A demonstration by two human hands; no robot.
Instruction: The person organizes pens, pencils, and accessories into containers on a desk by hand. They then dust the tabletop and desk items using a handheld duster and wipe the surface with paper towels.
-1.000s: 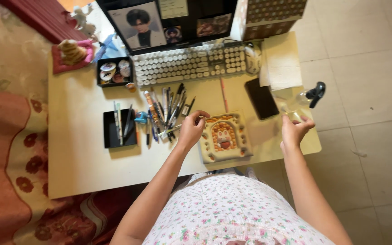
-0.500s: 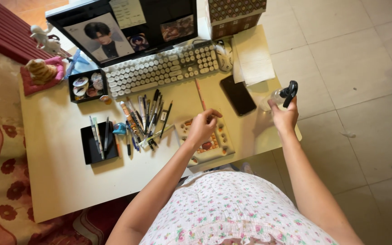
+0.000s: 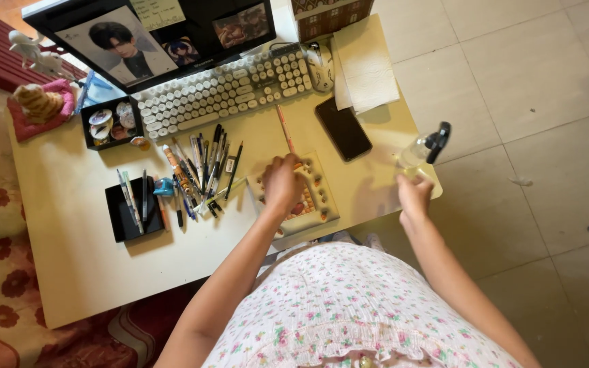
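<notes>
Your left hand (image 3: 282, 185) rests curled on the decorated tile (image 3: 316, 204), pinching nothing visible. Right hand (image 3: 414, 194), loosely closed, empty, beside the spray bottle (image 3: 423, 146) at the desk (image 3: 90, 259) corner; a nudge could topple it off.

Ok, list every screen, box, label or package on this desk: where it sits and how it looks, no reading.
Monitor: far edge, behind the keyboard; black, with pictures and a pale note on its face.
Phone: right of the keyboard, flat, dark screen.
Patterned box: far right corner, brown with pale dots.
Spray bottle: right edge, just beyond the right hand; clear, black trigger, no label discernible.
</notes>
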